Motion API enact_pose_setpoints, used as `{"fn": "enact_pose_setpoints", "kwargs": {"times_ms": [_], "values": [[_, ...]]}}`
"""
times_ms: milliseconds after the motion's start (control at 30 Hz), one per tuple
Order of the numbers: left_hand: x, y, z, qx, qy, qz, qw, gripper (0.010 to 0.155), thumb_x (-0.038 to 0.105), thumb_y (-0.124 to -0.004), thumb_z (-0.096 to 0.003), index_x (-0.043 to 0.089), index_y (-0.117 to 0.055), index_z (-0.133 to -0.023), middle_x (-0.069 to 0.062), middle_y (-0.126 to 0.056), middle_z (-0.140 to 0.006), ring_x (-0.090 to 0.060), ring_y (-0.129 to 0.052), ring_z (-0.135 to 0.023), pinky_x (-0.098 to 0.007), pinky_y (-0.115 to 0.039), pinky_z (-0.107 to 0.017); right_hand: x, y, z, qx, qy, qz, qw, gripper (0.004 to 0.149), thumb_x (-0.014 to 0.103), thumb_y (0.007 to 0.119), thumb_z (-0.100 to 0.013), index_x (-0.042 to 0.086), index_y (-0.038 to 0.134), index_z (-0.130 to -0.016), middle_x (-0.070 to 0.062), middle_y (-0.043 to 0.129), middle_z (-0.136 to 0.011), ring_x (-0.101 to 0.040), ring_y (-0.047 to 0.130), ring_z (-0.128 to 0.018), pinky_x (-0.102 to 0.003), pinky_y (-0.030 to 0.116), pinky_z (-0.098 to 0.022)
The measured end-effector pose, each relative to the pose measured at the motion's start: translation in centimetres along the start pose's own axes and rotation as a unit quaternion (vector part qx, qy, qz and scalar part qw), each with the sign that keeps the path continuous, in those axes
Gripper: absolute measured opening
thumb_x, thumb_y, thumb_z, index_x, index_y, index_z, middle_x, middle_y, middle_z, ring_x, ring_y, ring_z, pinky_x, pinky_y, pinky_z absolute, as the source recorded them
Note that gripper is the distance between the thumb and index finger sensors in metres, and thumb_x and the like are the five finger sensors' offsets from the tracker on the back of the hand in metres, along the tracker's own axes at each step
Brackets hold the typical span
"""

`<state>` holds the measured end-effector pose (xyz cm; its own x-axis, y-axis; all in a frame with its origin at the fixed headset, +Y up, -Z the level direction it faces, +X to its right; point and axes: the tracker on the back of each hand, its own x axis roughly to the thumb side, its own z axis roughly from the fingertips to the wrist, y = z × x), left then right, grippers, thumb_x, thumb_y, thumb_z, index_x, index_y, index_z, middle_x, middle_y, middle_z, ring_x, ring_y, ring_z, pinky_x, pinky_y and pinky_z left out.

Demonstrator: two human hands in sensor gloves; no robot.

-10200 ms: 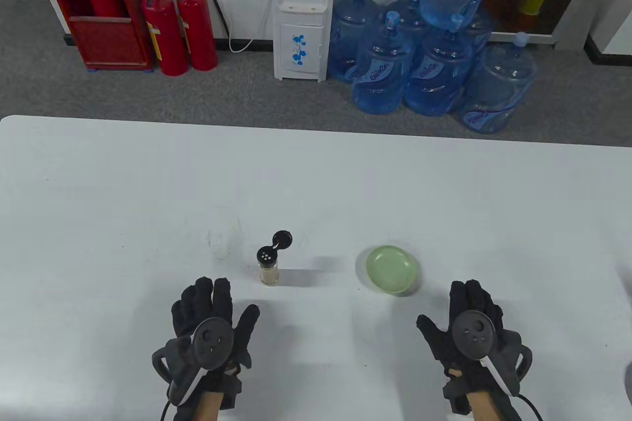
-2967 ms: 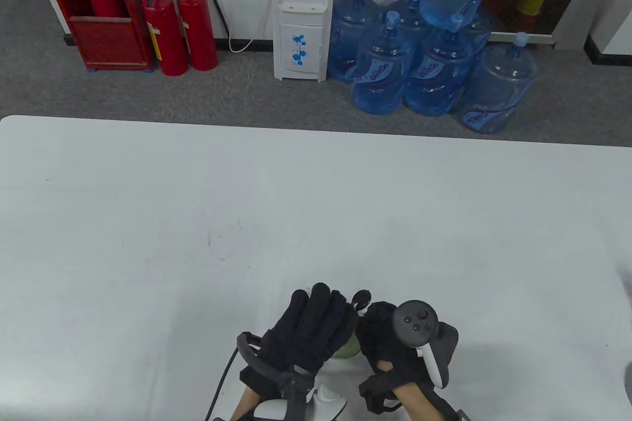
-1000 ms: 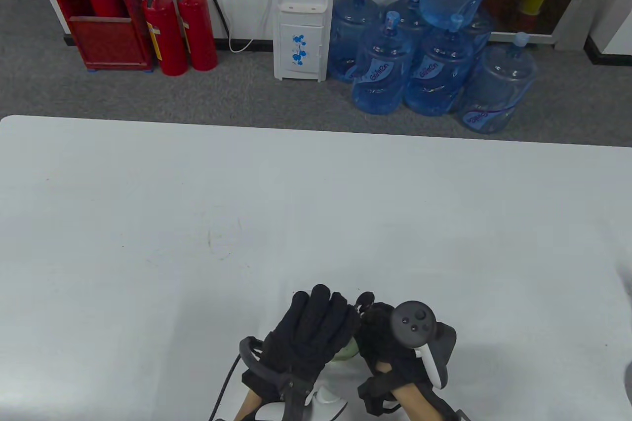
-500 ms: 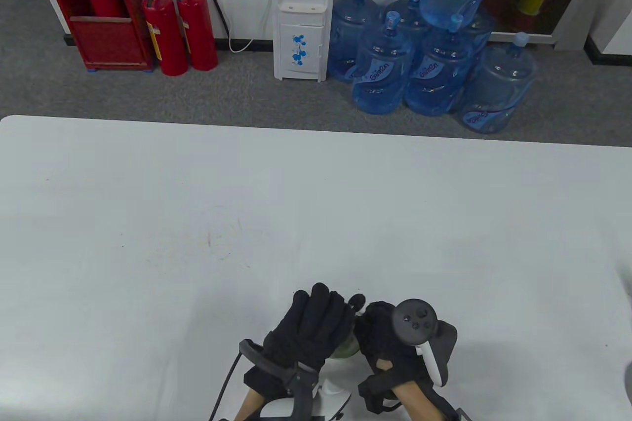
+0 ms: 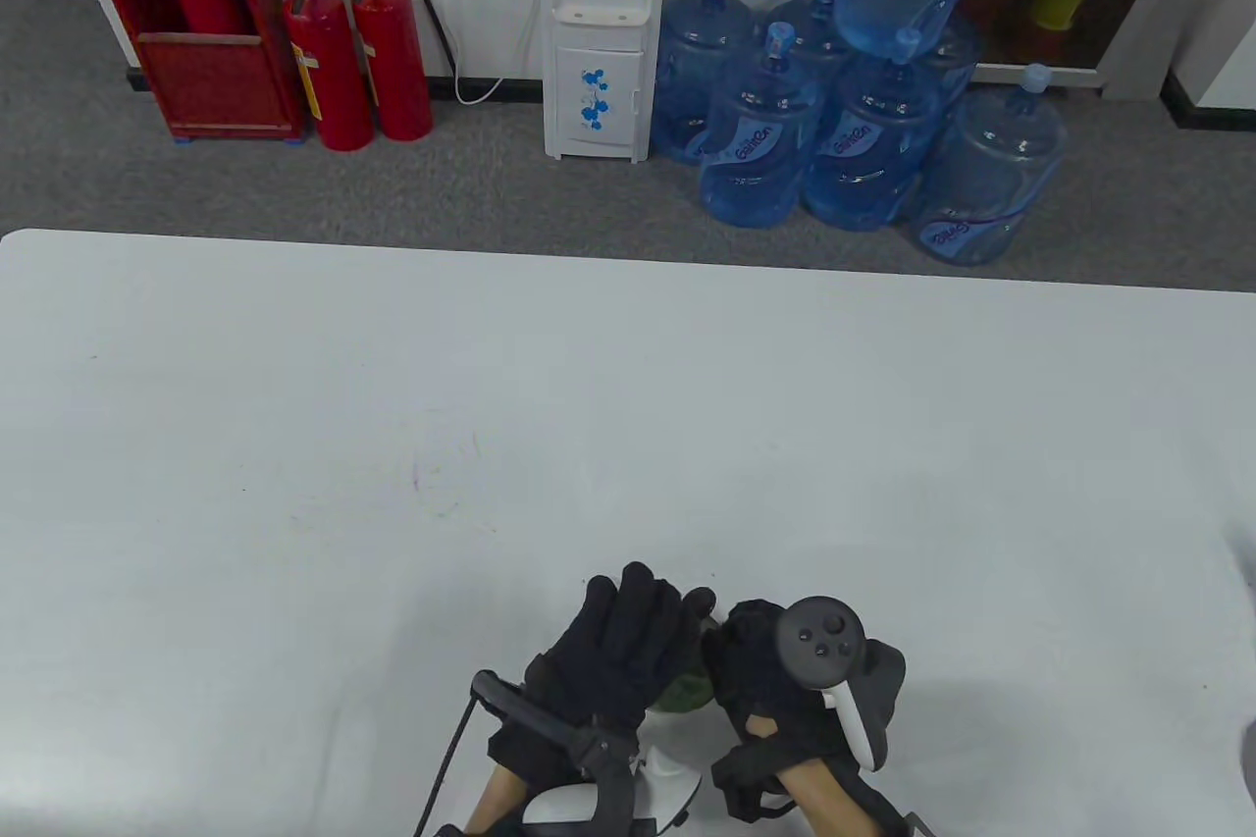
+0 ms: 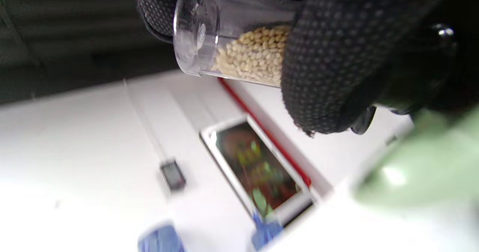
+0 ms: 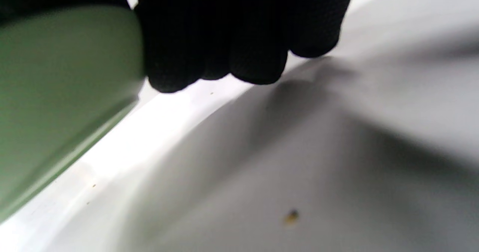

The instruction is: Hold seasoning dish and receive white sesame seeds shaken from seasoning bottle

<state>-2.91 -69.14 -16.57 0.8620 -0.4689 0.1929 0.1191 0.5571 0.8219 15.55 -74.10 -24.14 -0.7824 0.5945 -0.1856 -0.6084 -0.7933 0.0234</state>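
My left hand (image 5: 618, 655) grips the clear seasoning bottle (image 6: 232, 39), tipped over, with white sesame seeds inside. The bottle is hidden under that hand in the table view. My right hand (image 5: 775, 680) holds the green seasoning dish (image 5: 684, 695) above the white table (image 5: 628, 405), near its front edge; only a sliver of the dish shows between the two hands. In the left wrist view the dish (image 6: 426, 166) is a green blur below the bottle. In the right wrist view my fingers (image 7: 239, 39) grip the dish (image 7: 63, 95) at its edge.
A few loose seeds (image 7: 291, 216) lie on the table under the dish. Beyond the table's far edge stand a water dispenser (image 5: 601, 27), blue water jugs (image 5: 854, 130) and red fire extinguishers (image 5: 358, 52).
Since ten seconds ago both hands took the bottle and the dish off the table and brought them together. In the last second the bottle's black flip cap went out of sight behind my left fingers.
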Motion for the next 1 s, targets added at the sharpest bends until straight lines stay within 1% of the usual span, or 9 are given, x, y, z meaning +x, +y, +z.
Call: {"fn": "enact_pose_setpoints", "kwargs": {"times_ms": [133,233,367,467,567,667,800,900,1000], "values": [[1.2,-1.9,0.4,-0.096,-0.022,-0.009,0.995,0.068,0.035,-0.111,-0.0321,0.051,-0.074,-0.087,0.025,-0.077,-0.097,-0.015,-0.074,-0.105,-0.04,-0.07,-0.078,0.1,0.1,-0.1,-0.007,-0.002,0.01,1.0,0.041,0.054,0.086,-0.044,0.019,0.092,-0.065,0.005,0.079,-0.094,-0.02,0.087,-0.082,-0.043,0.073,-0.066],[-0.1,0.5,0.0,0.014,0.014,0.026,0.999,0.068,0.037,-0.11,-0.0336,0.05,-0.072,-0.088,0.024,-0.075,-0.098,-0.015,-0.072,-0.104,-0.04,-0.071,-0.077,0.1,0.0,0.1,0.001,-0.002,-0.001,1.0,0.041,0.053,0.086,-0.044,0.019,0.092,-0.065,0.004,0.079,-0.094,-0.021,0.087,-0.082,-0.043,0.073,-0.066],[1.4,-1.5,0.4,-0.072,-0.03,-0.015,0.997,0.068,0.036,-0.111,-0.0324,0.052,-0.074,-0.087,0.025,-0.077,-0.097,-0.014,-0.074,-0.104,-0.039,-0.071,-0.078,0.1,0.0,0.0,-0.01,-0.003,0.01,1.0,0.041,0.054,0.086,-0.044,0.019,0.092,-0.065,0.005,0.08,-0.094,-0.021,0.087,-0.082,-0.043,0.073,-0.066],[-0.3,0.7,-0.1,0.021,0.037,0.055,0.998,0.068,0.036,-0.111,-0.0345,0.049,-0.071,-0.088,0.023,-0.074,-0.098,-0.017,-0.071,-0.104,-0.041,-0.069,-0.076,0.1,-0.2,0.0,-0.002,-0.001,-0.005,1.0,0.041,0.053,0.086,-0.044,0.019,0.092,-0.065,0.004,0.079,-0.094,-0.021,0.087,-0.082,-0.043,0.073,-0.066],[1.2,-1.5,0.5,-0.082,-0.018,0.001,0.996,0.068,0.034,-0.111,-0.033,0.05,-0.074,-0.087,0.024,-0.077,-0.098,-0.016,-0.072,-0.105,-0.041,-0.07,-0.078,0.1,-0.1,-0.1,-0.012,-0.002,0.01,1.0,0.041,0.054,0.086,-0.044,0.019,0.092,-0.065,0.005,0.079,-0.094,-0.02,0.087,-0.082,-0.043,0.073,-0.066],[0.2,0.3,0.1,0.008,-0.002,0.012,1.0,0.068,0.037,-0.11,-0.0339,0.05,-0.071,-0.088,0.024,-0.075,-0.098,-0.015,-0.072,-0.104,-0.04,-0.071,-0.076,0.1,-0.1,0.1,-0.002,0.0,-0.003,1.0,0.041,0.053,0.086,-0.044,0.019,0.093,-0.065,0.004,0.08,-0.094,-0.021,0.087,-0.082,-0.043,0.073,-0.066],[1.3,-1.6,0.5,-0.081,-0.036,-0.006,0.996,0.068,0.036,-0.112,-0.0319,0.052,-0.074,-0.087,0.025,-0.078,-0.097,-0.014,-0.075,-0.104,-0.039,-0.072,-0.077,0.1,-0.3,0.0,-0.016,-0.004,0.007,1.0,0.041,0.053,0.086,-0.044,0.019,0.093,-0.065,0.004,0.08,-0.094,-0.021,0.087,-0.082,-0.043,0.073,-0.066],[-0.5,0.8,-0.2,0.017,0.026,0.048,0.998,0.068,0.036,-0.111,-0.0339,0.051,-0.072,-0.088,0.024,-0.075,-0.098,-0.015,-0.072,-0.104,-0.04,-0.07,-0.077,0.0,-0.4,0.0,-0.004,0.002,-0.011,1.0,0.041,0.053,0.086,-0.044,0.019,0.092,-0.065,0.004,0.079,-0.094,-0.021,0.087,-0.082,-0.043,0.073,-0.066],[0.7,-1.1,0.2,-0.076,-0.01,0.004,0.997,0.068,0.035,-0.112,-0.0324,0.051,-0.074,-0.087,0.025,-0.077,-0.098,-0.015,-0.073,-0.105,-0.04,-0.07,-0.078,0.0,-0.4,-0.1,-0.013,-0.001,0.005,1.0,0.041,0.054,0.086,-0.044,0.019,0.092,-0.065,0.005,0.08,-0.094,-0.021,0.087,-0.082,-0.043,0.073,-0.066]]}}
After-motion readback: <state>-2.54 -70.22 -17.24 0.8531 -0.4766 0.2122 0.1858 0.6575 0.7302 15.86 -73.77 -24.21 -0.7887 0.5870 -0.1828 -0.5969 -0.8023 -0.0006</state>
